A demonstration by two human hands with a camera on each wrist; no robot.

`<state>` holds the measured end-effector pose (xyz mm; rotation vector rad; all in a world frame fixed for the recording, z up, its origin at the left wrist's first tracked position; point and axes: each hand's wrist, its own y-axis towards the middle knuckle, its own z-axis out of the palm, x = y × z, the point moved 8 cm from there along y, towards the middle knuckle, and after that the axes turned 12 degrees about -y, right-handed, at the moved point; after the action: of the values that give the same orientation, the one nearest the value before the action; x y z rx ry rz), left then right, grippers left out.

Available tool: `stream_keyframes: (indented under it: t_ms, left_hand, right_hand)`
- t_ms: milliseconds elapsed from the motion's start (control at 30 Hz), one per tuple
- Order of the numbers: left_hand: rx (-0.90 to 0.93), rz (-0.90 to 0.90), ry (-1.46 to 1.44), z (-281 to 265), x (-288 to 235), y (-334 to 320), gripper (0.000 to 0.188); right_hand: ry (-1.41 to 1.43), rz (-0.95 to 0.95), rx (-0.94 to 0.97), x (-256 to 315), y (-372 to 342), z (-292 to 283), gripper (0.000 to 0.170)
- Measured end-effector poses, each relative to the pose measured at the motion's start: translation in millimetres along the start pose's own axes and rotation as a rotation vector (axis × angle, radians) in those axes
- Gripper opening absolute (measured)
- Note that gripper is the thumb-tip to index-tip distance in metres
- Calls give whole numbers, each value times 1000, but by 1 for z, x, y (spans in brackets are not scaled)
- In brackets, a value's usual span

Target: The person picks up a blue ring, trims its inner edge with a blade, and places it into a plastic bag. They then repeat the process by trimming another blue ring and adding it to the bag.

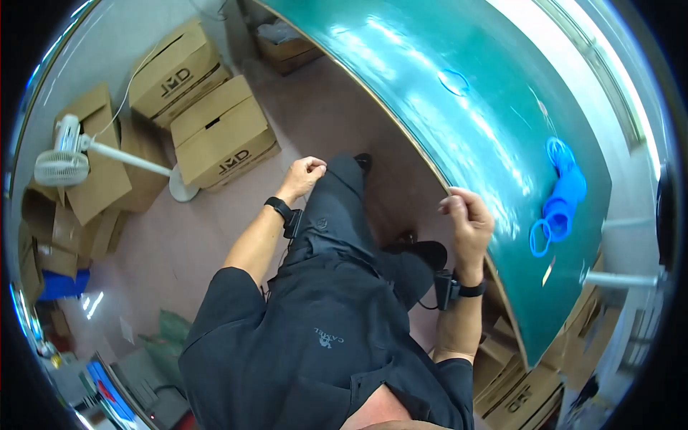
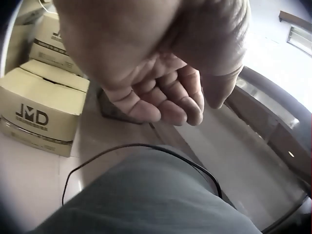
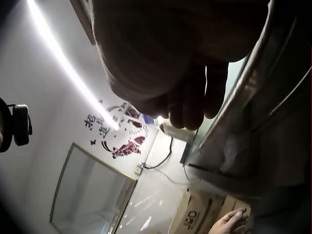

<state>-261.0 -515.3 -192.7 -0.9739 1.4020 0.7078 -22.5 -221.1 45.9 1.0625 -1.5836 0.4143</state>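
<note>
My left hand [image 1: 304, 176] hangs over the left thigh with loosely curled fingers and holds nothing. In the left wrist view the same hand [image 2: 161, 92] shows its palm and fingertips, with a black cable [image 2: 141, 145] arching over the trouser leg below. At the near edge of the green table [image 1: 502, 143] is my right hand [image 1: 470, 223], its fingers loosely bent and nothing in them. The right wrist view has this hand [image 3: 185, 87] dark against the light. On the table lie a blue tube-shaped bundle [image 1: 567, 192], a blue ring [image 1: 540, 238] beside it and a thin blue ring [image 1: 454, 82] farther off.
Cardboard boxes [image 1: 226, 136] marked JMD stand on the floor to the left, near a white fan [image 1: 63, 161] on a pole. More cartons [image 1: 519, 398] sit below the table's right end. A computer screen [image 1: 111, 390] shows at the lower left.
</note>
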Motion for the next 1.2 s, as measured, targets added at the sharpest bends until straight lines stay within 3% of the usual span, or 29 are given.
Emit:
stream_keyframes:
  t_ms: [67,200,267,433,500,567,733,867,1033,1200]
  left_hand:
    - [-73,-11,44,-29,7,-2,29]
    - [-78,-58,190,-59,42,-10,37]
    - [-59,-153,554,-76,51,-24,47]
    - [-98,-349,550,-132,113,-26,55]
    - [-18,-422,579,-149,126,-22,57]
    - [-51,-429,517,-171,134,-22,59]
    - [-82,-588,177,-251,135,-5,61]
    - [-144,-511,-155,-302,160,5,60]
    - [-154,-516,-76,-346,150,32,57]
    - [-354,-510,-155,-401,163,47,51]
  right_hand:
    - [-22,6,248,1,13,50,15]
    - [-18,1,443,-17,45,136,15]
    - [-10,73,570,-38,59,187,16]
    - [-102,155,834,-80,114,335,19]
    - [-146,157,898,-96,144,404,21]
    - [-211,174,986,-109,168,482,24]
    - [-383,220,1061,-124,250,652,30]
    - [-692,-41,1017,-148,339,798,41]
    - [-771,-20,993,-188,413,916,47]
    - [-801,-35,1037,-257,463,1038,51]
